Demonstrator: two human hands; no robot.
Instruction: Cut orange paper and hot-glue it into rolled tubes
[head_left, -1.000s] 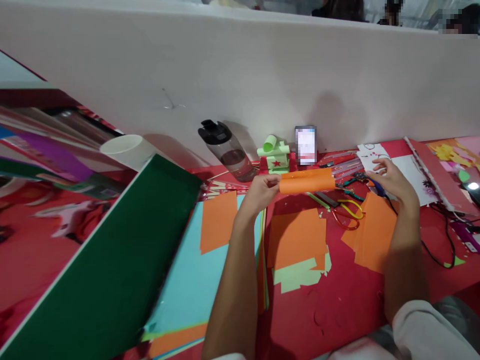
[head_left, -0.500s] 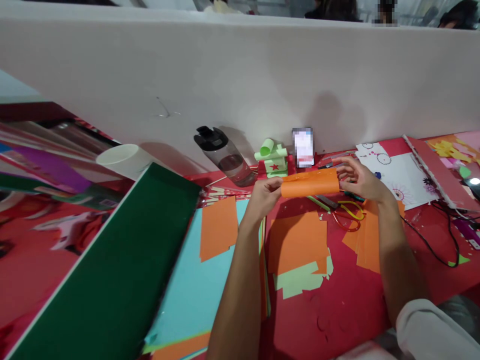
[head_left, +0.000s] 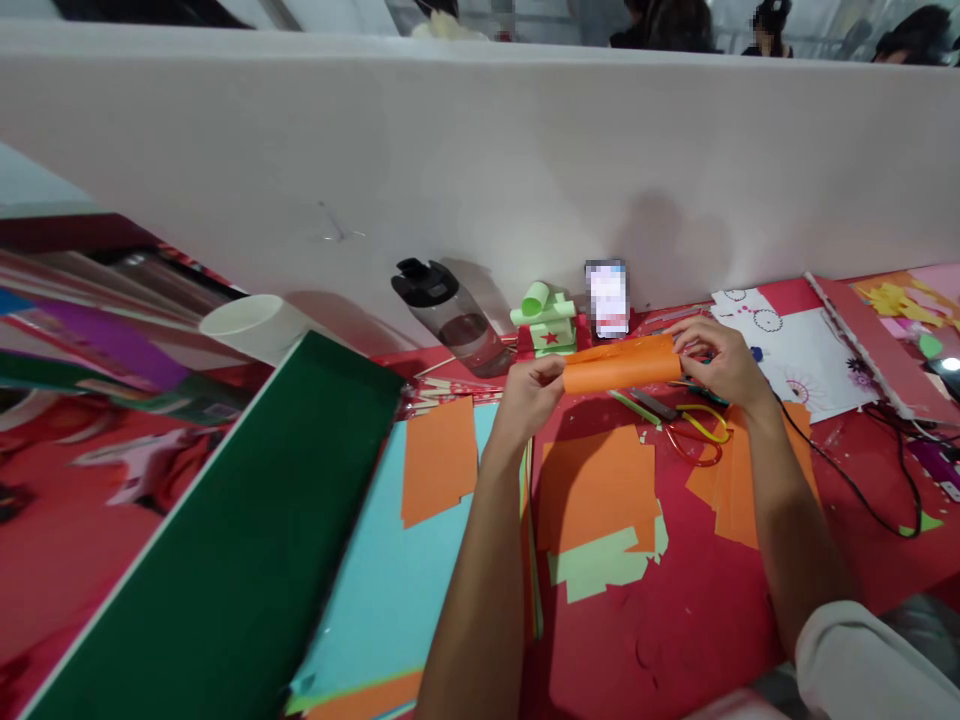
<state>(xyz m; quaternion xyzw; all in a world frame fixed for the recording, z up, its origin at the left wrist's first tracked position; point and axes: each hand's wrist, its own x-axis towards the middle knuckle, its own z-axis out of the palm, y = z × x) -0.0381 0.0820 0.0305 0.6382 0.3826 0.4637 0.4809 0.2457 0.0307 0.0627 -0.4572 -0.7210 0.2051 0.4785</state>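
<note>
A curled sheet of orange paper (head_left: 621, 368) is held up level above the red table, one end in each hand. My left hand (head_left: 531, 398) pinches its left end. At the right end, the fingers of my right hand (head_left: 718, 360) close on the paper's edge. Below it lie flat orange sheets (head_left: 596, 480) over light green paper scraps (head_left: 600, 572). Scissors (head_left: 697, 435) with red and yellow handles rest under my right hand. Just behind the held paper stands a light green paper model (head_left: 546, 318) with a red star.
A tilted water bottle (head_left: 454, 318) and a phone (head_left: 607, 298) stand by the white partition (head_left: 480, 150). A dark green board (head_left: 217, 530) rises on the left beside blue paper (head_left: 382, 590). Several orange sheets (head_left: 739, 480) and a black cable (head_left: 855, 480) lie on the right.
My right-hand fingers have closed in on the paper's right end, where they were more spread before. The curled sheet stays in nearly the same place.
</note>
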